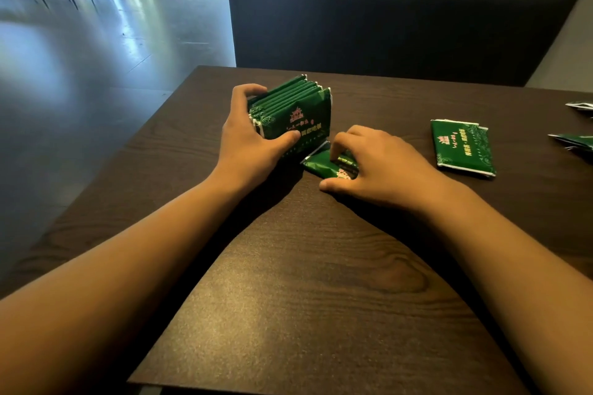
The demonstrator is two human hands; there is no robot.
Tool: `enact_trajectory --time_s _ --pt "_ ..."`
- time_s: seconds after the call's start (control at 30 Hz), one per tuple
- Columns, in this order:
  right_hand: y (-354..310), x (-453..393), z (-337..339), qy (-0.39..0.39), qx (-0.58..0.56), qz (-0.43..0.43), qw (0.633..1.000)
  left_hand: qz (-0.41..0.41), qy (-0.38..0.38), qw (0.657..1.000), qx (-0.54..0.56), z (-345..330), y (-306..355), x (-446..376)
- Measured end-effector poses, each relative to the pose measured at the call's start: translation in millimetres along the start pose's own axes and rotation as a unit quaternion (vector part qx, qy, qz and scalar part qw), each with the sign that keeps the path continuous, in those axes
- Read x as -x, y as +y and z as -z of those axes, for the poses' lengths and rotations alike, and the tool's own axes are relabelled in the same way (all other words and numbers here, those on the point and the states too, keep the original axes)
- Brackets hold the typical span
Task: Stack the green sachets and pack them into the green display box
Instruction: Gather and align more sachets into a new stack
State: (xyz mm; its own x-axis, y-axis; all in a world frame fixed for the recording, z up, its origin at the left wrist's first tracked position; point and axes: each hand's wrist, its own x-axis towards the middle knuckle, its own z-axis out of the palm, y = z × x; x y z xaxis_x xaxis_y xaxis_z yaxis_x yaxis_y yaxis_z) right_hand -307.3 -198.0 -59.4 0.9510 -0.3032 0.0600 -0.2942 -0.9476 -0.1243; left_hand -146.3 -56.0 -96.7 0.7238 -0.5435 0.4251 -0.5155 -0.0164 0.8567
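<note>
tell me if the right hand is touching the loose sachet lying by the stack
Touching. The head view shows the right hand with fingertips pressed on top of the loose sachet and the thumb at its near edge.

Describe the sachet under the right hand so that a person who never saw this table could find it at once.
Start at the dark wooden table and find the upright stack of green sachets that the left hand grips. Just right of its base, one green sachet lies flat under the fingers of the right hand. Unlike the flat sachets further right, a hand is touching it.
</note>
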Motion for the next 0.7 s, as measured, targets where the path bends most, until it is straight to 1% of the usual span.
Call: enact_trajectory --time_s 0.07,0.13,0.27,0.47,0.57,0.7 --pt "1.9 0.5 1.8 0.002 -0.024 0.008 1.000 0.001 0.006 1.000 0.001 0.6 -0.9 -0.3" --pt "2.6 0.7 1.9 0.021 -0.040 0.017 0.999 0.008 0.006 1.000 0.003 0.4 0.4 0.1" --pt "-1.2 0.2 -3.4 0.053 -0.023 0.028 0.998 0.007 -0.001 1.000 -0.004 1.2 2.8 0.3" --pt "2.3 -1.0 -3.2 0.126 -0.024 0.039 0.991 0.014 -0.018 1.000 0.001 1.7 2.2 0.0" --pt "4.7 -0.2 -3.1 0.183 -0.041 0.041 0.981 0.018 -0.033 0.999 0.004 2.2 2.3 0.1" --pt "4.5 2.1 -0.3 0.278 -0.059 0.049 0.957 0.011 -0.067 0.998 -0.005 1.9 1.5 0.0"
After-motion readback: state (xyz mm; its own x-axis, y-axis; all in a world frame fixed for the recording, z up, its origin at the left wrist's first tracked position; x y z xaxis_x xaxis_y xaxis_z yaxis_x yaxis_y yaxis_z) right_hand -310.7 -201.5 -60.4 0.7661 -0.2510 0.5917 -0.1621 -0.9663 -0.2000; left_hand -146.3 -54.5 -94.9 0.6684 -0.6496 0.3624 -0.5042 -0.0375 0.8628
